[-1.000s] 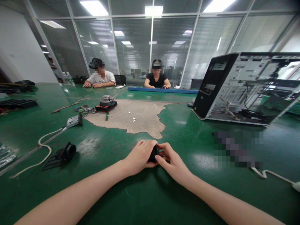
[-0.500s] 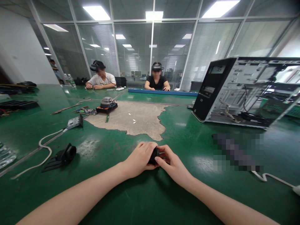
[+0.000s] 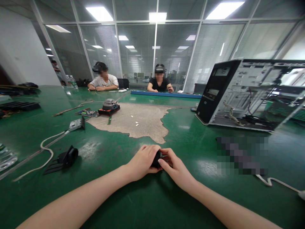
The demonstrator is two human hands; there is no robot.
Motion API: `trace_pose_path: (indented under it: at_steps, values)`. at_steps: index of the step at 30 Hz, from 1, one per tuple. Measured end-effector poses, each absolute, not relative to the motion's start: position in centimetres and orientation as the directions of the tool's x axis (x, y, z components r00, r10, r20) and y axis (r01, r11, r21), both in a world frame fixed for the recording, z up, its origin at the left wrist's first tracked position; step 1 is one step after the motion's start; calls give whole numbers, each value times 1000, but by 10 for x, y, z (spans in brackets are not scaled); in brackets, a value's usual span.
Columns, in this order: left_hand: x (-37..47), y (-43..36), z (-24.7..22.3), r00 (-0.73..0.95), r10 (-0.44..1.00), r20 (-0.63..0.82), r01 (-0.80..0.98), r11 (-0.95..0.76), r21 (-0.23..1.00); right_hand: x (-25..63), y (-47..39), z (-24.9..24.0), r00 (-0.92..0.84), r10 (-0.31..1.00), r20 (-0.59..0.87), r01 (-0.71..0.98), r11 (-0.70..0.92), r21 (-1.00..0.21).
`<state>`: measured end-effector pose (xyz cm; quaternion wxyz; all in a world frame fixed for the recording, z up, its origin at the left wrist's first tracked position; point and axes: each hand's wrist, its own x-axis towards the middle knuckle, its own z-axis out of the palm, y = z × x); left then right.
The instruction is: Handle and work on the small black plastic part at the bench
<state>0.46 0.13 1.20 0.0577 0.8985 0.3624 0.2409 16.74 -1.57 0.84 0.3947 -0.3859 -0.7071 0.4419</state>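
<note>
Between my two hands is a small black object (image 3: 156, 160), mostly hidden by fingers, so its kind does not show. My left hand (image 3: 144, 159) wraps over it from the left and top, closed around it. From the right, my right hand (image 3: 173, 163) grips its edge with the thumb in front and the fingers behind. Both hands are low over the green table (image 3: 143, 203). Off to the left lies a black plastic bracket with a round opening (image 3: 68, 158).
An opened computer case (image 3: 222, 95) stands at the right. A white cable with a metal-and-black part (image 3: 76, 124) lies left. A heatsink-like fan unit (image 3: 109, 106) sits by the worn patch (image 3: 143, 121). Two people (image 3: 103, 79) wearing headsets sit across, behind a blue bar (image 3: 164, 93).
My hands hold almost the same pose around the black object. The person in black across the table has raised one hand slightly.
</note>
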Motion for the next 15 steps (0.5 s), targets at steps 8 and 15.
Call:
trace_pose_path:
  at_steps: [8,15]
  values:
    - [4,1,13,624,675,394,622,-734,271,170,-17,8,-334,831,445,290,540,-790]
    - [4,1,13,619,681,391,626,-729,279,168,-15,7,-369,899,237,230,335,-914]
